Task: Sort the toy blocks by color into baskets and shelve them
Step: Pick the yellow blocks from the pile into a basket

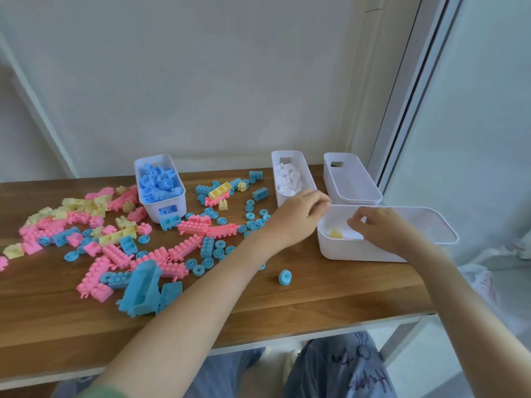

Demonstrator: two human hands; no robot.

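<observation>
Many blocks (184, 247) strewn, blue wheel (284, 277) near basket (359, 251)

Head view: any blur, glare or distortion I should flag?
Head view: soft even daylight, no hard glare; wide-angle bending curves the table edge; the left hand and right hand look slightly blurred; white blocks wash out against their white basket.

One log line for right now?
sorting | left hand at near basket rim | right hand over it | yellow block inside | pink blocks loose on table
</observation>
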